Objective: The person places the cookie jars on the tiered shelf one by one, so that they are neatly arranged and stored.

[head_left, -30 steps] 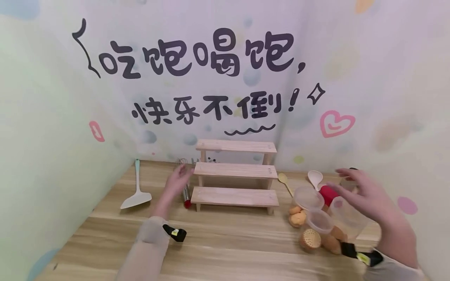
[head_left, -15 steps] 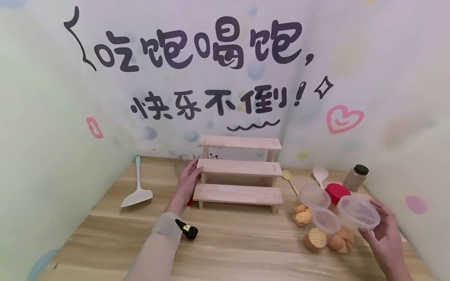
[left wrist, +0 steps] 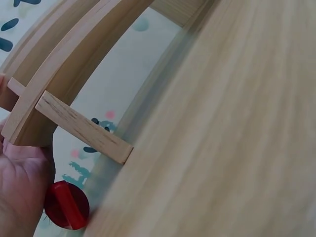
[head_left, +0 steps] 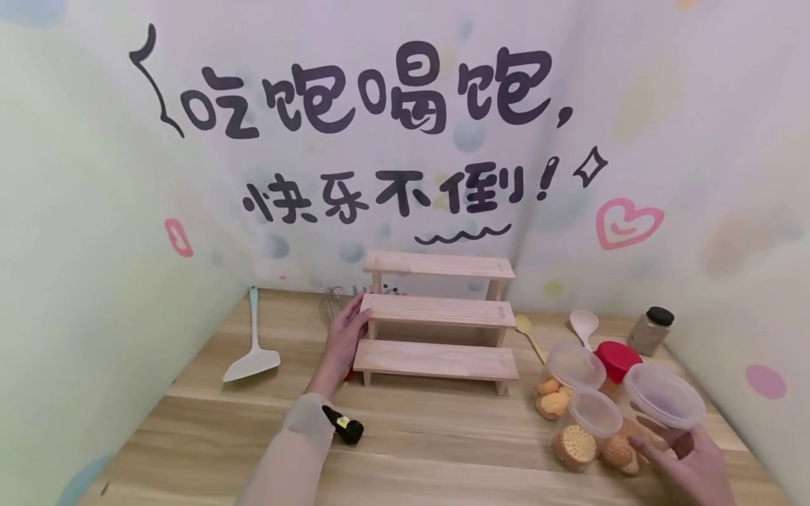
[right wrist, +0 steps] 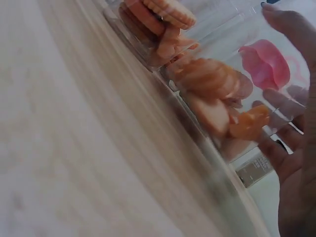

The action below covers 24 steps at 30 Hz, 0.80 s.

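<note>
A three-step wooden stand (head_left: 436,309) stands on the table against the back wall. My left hand (head_left: 342,344) grips its left end at the middle step, with the palm beside the wood in the left wrist view. A whisk (head_left: 332,303) lies partly hidden behind this hand; its red handle end (left wrist: 66,205) shows below the palm. On the right, my right hand (head_left: 692,464) holds a clear, lidded plastic jar (head_left: 664,393) from its right side. Thumb and fingers curve round the jar's wall in the right wrist view. Cookies (right wrist: 212,81) show through the clear plastic.
Two more clear jars (head_left: 576,365) (head_left: 595,413) and a red-lidded jar (head_left: 619,360) crowd next to the held one. Behind them are a wooden spoon (head_left: 528,334), a white ladle (head_left: 583,325) and a black-capped bottle (head_left: 653,330). A spatula (head_left: 253,358) lies far left.
My left hand has moved from above the whisk to the right and taken hold of the stand's end. My right hand has come down from above the jars and grasped the nearest-right jar.
</note>
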Each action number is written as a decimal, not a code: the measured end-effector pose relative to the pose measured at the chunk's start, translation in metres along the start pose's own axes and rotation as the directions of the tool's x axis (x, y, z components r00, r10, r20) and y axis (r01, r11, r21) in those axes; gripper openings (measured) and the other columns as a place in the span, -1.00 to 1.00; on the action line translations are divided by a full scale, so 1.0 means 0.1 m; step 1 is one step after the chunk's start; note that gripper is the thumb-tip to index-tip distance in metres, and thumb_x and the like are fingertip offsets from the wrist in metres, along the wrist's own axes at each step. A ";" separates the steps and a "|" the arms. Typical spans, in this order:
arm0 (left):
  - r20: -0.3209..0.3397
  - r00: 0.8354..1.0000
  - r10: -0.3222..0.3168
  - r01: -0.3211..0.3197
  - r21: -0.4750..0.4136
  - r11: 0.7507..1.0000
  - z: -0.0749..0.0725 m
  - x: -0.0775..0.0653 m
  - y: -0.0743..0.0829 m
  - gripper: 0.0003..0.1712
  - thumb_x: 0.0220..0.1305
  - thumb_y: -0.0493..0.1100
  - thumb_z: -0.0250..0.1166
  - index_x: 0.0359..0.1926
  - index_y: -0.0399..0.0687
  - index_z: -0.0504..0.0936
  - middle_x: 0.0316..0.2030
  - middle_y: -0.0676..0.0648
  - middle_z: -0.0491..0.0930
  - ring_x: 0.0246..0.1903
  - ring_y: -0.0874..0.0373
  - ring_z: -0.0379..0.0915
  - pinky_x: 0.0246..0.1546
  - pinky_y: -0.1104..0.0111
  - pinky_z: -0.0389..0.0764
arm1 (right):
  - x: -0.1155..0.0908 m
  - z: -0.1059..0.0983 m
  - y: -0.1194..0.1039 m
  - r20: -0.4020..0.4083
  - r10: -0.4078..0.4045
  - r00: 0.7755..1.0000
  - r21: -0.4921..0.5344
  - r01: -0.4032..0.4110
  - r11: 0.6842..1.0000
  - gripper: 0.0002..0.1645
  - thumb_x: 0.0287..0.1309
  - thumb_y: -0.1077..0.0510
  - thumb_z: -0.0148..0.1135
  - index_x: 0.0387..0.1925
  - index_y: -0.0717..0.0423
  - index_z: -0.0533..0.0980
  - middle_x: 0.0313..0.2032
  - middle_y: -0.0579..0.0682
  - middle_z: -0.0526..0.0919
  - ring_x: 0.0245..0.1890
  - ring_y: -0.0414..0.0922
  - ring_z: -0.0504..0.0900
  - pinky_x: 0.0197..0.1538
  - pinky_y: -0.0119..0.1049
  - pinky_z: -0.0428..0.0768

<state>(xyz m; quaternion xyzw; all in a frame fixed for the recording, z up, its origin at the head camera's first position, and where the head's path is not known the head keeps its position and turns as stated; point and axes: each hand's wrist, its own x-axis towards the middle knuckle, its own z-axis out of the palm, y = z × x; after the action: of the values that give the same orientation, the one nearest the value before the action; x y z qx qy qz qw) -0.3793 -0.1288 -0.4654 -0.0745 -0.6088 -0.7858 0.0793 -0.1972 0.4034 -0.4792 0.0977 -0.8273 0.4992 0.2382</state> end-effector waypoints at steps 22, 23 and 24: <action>0.013 1.000 -0.019 0.019 0.043 0.999 -0.06 -0.05 0.05 -0.27 0.41 -0.05 0.30 0.51 -0.07 0.27 0.48 -0.13 0.24 0.42 0.04 0.21 0.38 0.21 0.34 | 0.94 0.26 -1.81 -0.145 -0.049 0.988 0.180 0.075 0.981 -0.24 -0.01 0.52 0.44 0.27 0.23 0.44 0.02 -0.09 0.73 0.00 -0.30 0.69 -0.03 -0.57 0.60; 0.012 1.000 -0.016 0.016 0.044 0.999 -0.06 -0.05 0.05 -0.26 0.41 -0.05 0.30 0.51 -0.09 0.26 0.48 -0.13 0.24 0.43 0.02 0.21 0.38 0.19 0.34 | 1.02 0.38 -1.90 -0.124 -0.037 0.992 0.130 0.053 0.990 -0.26 0.03 0.42 0.48 0.27 0.15 0.45 0.04 -0.11 0.71 0.02 -0.30 0.68 -0.04 -0.59 0.60; 0.011 1.000 -0.014 0.014 0.046 0.999 -0.06 -0.05 0.05 -0.25 0.41 -0.05 0.30 0.51 -0.10 0.25 0.48 -0.13 0.23 0.43 0.02 0.20 0.38 0.18 0.33 | 1.10 0.50 -1.99 -0.098 -0.026 0.995 0.066 0.033 0.997 -0.24 0.04 0.30 0.53 0.29 0.05 0.44 0.08 -0.14 0.69 0.05 -0.29 0.67 -0.03 -0.59 0.59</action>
<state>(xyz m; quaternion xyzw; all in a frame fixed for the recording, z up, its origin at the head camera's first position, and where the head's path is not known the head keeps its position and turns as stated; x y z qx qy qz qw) -0.3735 -0.1356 -0.4632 -0.0730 -0.6275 -0.7718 0.0721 -0.2283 0.2724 -0.2893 0.0934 -0.7958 0.5277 0.2820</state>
